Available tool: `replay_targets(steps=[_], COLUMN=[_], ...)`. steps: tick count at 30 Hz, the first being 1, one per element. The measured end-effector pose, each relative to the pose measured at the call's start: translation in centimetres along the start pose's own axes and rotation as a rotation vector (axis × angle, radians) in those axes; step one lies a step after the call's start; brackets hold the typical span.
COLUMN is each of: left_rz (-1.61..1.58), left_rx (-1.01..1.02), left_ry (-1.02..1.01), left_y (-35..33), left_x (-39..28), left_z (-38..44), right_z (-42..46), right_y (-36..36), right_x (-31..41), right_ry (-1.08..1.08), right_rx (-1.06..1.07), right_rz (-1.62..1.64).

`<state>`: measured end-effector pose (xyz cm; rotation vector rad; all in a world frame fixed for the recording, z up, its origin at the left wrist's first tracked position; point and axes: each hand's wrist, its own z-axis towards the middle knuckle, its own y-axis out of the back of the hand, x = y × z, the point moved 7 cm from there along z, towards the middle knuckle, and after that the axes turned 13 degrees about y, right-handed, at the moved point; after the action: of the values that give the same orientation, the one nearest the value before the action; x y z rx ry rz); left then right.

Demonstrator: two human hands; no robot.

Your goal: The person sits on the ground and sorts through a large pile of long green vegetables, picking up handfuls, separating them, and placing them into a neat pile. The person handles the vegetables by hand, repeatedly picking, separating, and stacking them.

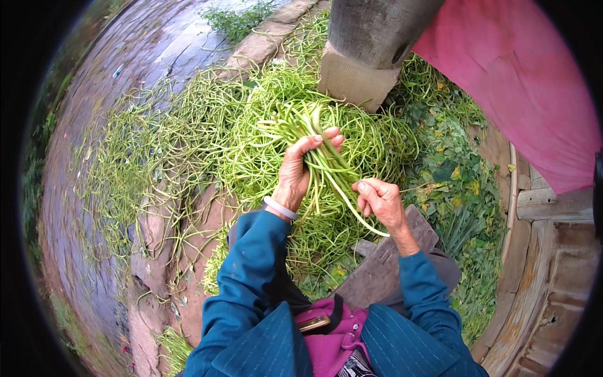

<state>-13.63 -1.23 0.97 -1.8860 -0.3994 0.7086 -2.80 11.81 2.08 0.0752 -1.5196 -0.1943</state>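
My left hand [297, 167] is closed around a bundle of long green plant stems [325, 153], its thumb across them. The bundle's thick upper ends fan out above the fist, and its lower lengths hang down to the right. Beside those hanging lengths is my right hand [379, 200], with thumb and forefinger pinched together at the edge of the bundle. A paler single stem [353, 207] curves down past its fingers. Whether the right fingertips hold a stem is not clear. Beneath both hands lies a large tangled heap of similar stems [254, 155].
A wooden post [377, 28] on a stone base [355, 77] rises beyond the heap. Pink cloth [518, 89] hangs at upper right. Leaves [452, 188] cover the ground to the right, near a wooden wall [565, 264]. A wooden bench [381, 268] is before me; wet pavement [94, 155] lies left.
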Motion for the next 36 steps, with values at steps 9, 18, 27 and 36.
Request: replay_targets(steps=[9, 18, 27, 36], left_rz=[0.058, 0.285, 0.278, 0.258], left_rx=[0.021, -0.275, -0.438, -0.447], left_ry=[-0.045, -0.382, -0.639, -0.584], left_y=[0.9, 1.9, 2.9, 3.1], left_x=[-2.5, -5.9, -8.6, -7.8], left_z=[-0.2, -1.6, -3.6, -2.3], right_z=[-0.2, -2.6, -2.9, 0.8], right_y=[-0.2, 3.7, 11.1, 9.7], right_x=[-3.8, -16.7, -26.5, -30.6], right_ry=[0.053, -0.197, -0.373, -0.579], right_rx=[0.058, -0.461, -0.636, -0.795], right_rz=[0.280, 0.696, -0.184, 0.108])
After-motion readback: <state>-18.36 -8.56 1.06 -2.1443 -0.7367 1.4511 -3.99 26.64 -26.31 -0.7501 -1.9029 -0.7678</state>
